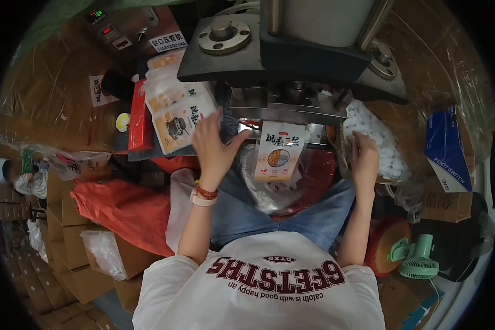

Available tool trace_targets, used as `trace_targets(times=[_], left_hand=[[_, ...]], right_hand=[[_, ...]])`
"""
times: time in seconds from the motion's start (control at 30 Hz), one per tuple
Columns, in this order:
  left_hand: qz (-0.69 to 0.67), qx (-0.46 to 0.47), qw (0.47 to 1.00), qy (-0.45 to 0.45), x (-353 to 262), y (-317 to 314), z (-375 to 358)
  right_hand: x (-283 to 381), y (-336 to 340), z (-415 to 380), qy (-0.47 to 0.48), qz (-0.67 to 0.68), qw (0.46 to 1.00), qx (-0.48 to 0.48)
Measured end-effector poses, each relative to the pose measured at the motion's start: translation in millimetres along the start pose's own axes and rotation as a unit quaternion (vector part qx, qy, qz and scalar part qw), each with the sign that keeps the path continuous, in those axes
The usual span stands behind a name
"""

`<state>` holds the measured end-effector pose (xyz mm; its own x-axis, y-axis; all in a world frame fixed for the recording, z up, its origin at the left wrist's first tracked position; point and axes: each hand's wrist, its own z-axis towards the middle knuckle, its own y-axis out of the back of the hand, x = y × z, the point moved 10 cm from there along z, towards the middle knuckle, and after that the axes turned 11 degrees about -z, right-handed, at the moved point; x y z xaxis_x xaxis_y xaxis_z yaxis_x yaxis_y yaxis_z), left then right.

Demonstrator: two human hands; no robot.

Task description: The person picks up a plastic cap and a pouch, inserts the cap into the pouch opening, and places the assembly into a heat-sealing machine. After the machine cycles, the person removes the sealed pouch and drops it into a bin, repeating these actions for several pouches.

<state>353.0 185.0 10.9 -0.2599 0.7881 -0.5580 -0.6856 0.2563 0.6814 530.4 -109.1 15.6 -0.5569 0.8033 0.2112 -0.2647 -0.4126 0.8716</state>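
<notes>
My left hand [210, 144] is raised with fingers spread and nothing in it, between a stack of printed pouches [173, 129] and the sealing press [291, 102]. One white printed pouch [275, 165] sits upright at the press's metal jaws, its top edge against them. Neither hand touches that pouch. On the other side, my right hand [364, 158] is at the near edge of a heap of small white plastic pieces [377, 140], which look like spouts. Its fingers are curled together, and whatever they hold is hidden.
A red box [141, 118] stands beside the pouch stack. Clear plastic [269, 195] and a red rim lie below the press. To the right are a blue foot switch box [448, 148] and a green fan [421, 256]. Cardboard boxes [74, 242] fill the left, where another person [36, 179] is visible.
</notes>
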Motion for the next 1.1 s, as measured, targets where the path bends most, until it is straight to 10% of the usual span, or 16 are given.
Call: trace_targets(times=[0.17,0.27,0.4,0.67,0.77,0.87,1.0,1.1], left_hand=[[0.192,0.062,0.977,-0.073,46,17,-41],[-0.082,0.093,0.990,0.068,60,32,-53],[-0.311,0.030,0.950,0.021,7,46,-56],[-0.335,0.152,0.915,-0.169,-99,50,-58],[-0.384,0.189,0.898,-0.099,-91,7,-62],[-0.448,0.285,0.804,0.268,-29,-80,-77],[-0.666,0.194,0.620,0.367,-34,-108,-51],[-0.657,0.226,0.619,0.368,-21,-125,-43]], right_hand=[[-14,18,-14,-0.088,0.085,0.987,-0.107],[21,63,-19,-0.053,0.077,0.981,-0.171],[102,96,-29,0.097,0.314,0.932,-0.154],[150,103,-47,0.245,0.471,0.846,-0.059],[132,74,-33,0.153,0.378,0.913,-0.001],[84,66,-23,-0.021,0.359,0.933,-0.016],[25,75,-11,-0.062,0.224,0.969,-0.083],[3,15,-1,-0.037,-0.047,0.997,-0.043]])
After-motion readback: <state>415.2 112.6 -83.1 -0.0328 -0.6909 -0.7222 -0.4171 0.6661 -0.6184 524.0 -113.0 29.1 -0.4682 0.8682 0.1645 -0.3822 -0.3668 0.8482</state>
